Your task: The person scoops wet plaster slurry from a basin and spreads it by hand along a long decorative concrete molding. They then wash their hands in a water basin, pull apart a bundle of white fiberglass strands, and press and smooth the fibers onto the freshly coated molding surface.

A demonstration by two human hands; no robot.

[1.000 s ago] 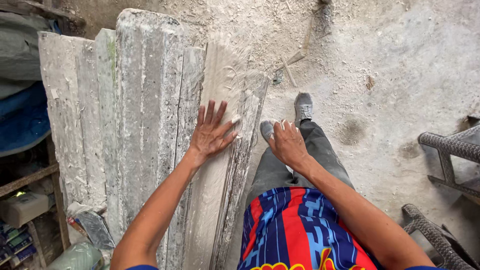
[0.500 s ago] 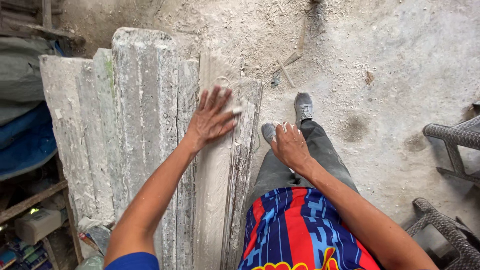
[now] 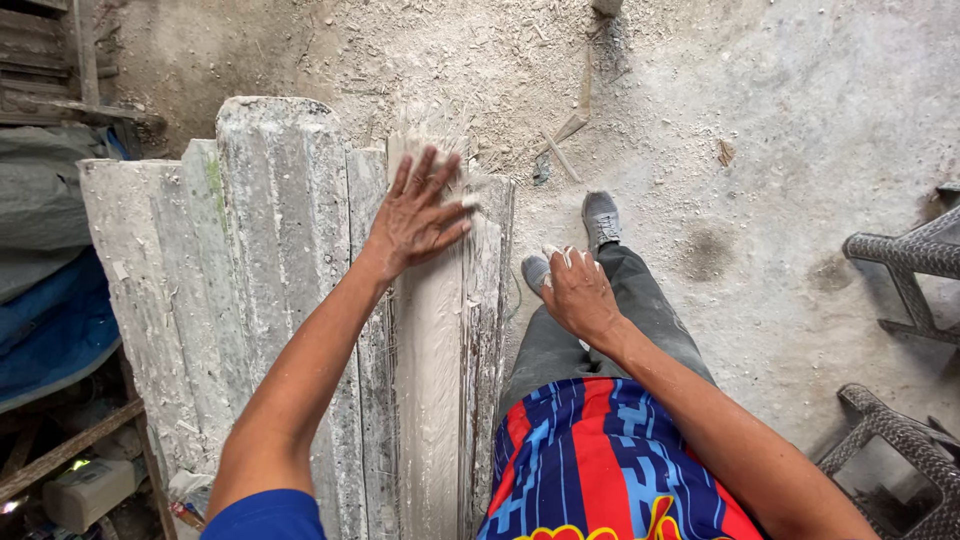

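Under spread fingers, plaster-filled mould

Dusty concrete floor, wicker chairs at right.

The left hand lay flat, fingers spread, on a wet grey plaster strip set in a long mould among several plaster-crusted ones leaning side by side. The right hand rested on the person's knee, smeared white. Dusty concrete floor lay beyond, with wicker chairs at the right.
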